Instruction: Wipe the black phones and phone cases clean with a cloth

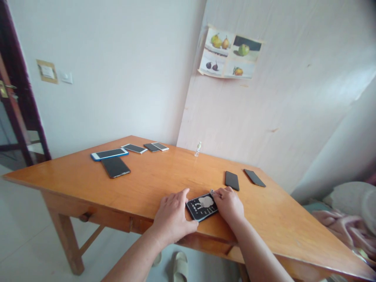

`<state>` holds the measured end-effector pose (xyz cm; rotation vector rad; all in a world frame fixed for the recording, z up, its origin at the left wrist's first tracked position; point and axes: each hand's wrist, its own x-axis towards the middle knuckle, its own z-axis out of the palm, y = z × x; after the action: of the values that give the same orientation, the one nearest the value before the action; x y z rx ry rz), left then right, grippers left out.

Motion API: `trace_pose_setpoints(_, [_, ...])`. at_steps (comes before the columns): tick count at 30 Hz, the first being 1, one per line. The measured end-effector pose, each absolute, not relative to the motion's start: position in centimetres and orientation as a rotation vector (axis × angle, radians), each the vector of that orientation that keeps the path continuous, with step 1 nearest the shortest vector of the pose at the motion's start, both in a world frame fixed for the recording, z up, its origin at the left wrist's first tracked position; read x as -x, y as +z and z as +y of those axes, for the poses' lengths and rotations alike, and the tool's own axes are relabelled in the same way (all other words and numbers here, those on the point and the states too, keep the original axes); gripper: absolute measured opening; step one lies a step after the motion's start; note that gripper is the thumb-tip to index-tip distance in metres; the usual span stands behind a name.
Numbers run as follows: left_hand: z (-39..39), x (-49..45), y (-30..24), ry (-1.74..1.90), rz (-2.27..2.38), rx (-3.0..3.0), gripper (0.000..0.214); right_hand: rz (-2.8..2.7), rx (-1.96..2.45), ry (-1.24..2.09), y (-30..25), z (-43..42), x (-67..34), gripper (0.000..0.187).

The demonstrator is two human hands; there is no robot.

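Observation:
A smartphone [195, 209] with its dark screen lit, showing white figures and a pale picture, lies face up near the table's front edge. My left hand [173, 215] braces its left end, thumb at the near corner and index finger at the far one. Over the phone's right end, my right hand [230, 205] is closed, its fingertips pinching a small whitish crumpled piece [212, 192] at the far right corner. What the piece is made of is too small to tell.
On the wooden table [164, 172], several other phones lie at the left, including a blue-edged one [110, 154] and a black one [116, 167]. Two dark phones [232, 181] [254, 178] lie at the right. A small clear bottle [198, 149] stands near the wall.

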<state>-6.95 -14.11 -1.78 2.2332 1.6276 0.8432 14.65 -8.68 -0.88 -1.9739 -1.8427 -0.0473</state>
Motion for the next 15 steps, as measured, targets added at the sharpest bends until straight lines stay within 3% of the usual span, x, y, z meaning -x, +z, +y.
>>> trace_pose_setpoints(9, [-14.2,6.9,-1.5,0.824,1.642,-2.222,0.076,-2.179,1.407,0.172,-1.4,-13.4,-9.5,0.016])
trace_pose_setpoints(15, [-14.2,7.0,-1.6,0.838,1.626,-2.247,0.082,-1.881,1.869,0.001,-1.3,-9.9,-15.0,0.02])
